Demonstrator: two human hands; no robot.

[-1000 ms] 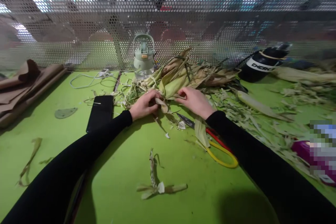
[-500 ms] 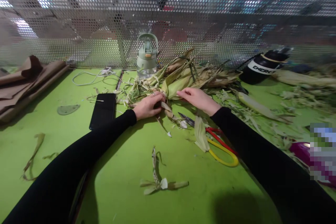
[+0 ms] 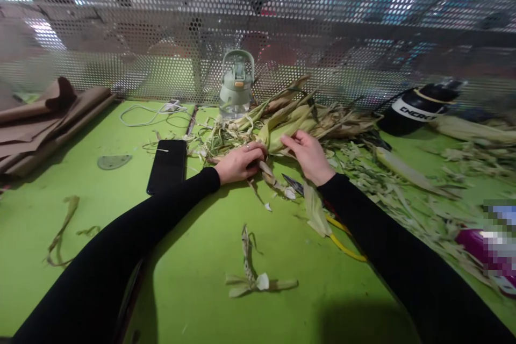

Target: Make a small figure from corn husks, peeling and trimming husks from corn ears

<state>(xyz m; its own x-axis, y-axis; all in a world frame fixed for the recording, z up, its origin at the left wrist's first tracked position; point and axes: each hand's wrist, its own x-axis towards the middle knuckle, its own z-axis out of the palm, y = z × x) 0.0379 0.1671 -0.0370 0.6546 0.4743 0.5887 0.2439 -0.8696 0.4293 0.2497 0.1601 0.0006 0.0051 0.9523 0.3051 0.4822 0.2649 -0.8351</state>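
1. The green counter [image 3: 193, 258] carries a corn pile [image 3: 298, 118] by the mesh screen.
2. Both my arms stretch forward, sleeves black.
3. My left hand [image 3: 238, 162] curls, gripping the corn stalk end [image 3: 266, 169].
4. My right hand [image 3: 308, 156] lies on the husk [image 3: 288, 131], fingers loosely pinching it.

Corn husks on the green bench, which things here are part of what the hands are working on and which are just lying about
In hand:
left hand and right hand on the corn ear
husk pile
scissors

Lying about:
phone
water bottle
white cable
brown paper
black bottle
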